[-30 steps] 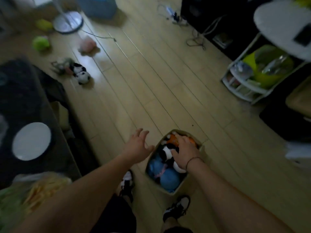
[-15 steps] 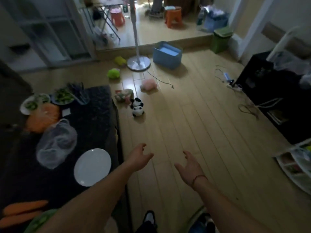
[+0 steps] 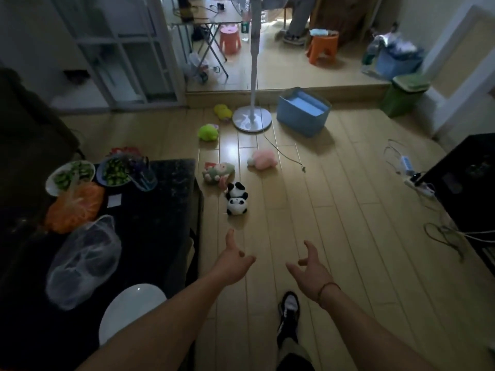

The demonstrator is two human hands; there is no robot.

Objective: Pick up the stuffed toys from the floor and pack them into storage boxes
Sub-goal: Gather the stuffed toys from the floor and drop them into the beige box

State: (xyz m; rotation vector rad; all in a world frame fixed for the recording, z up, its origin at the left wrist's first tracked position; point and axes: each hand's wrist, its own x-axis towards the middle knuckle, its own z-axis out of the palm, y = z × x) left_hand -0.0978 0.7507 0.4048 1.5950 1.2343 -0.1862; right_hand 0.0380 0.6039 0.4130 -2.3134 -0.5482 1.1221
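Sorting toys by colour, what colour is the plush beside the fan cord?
Pink, the plush on the floor, head view.

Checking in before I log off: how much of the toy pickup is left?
Nothing packed shows here. Both the left hand and right hand are empty. Left on the floor: panda toys, green-pink toy, pink toy, green toy, yellow toy. The blue box looks empty.

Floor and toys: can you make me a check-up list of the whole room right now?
Surface: wooden floor, bare in front of the hands.
Job's things: panda toys, green-pink toy, pink toy, lime toy, yellow toy on the floor; blue storage box open.
Clutter: plates and bags on dark counter.
Grips: left hand, right hand open, empty.
Cables: fan cord, power strip.
Surroundings: fan stand, green bin.
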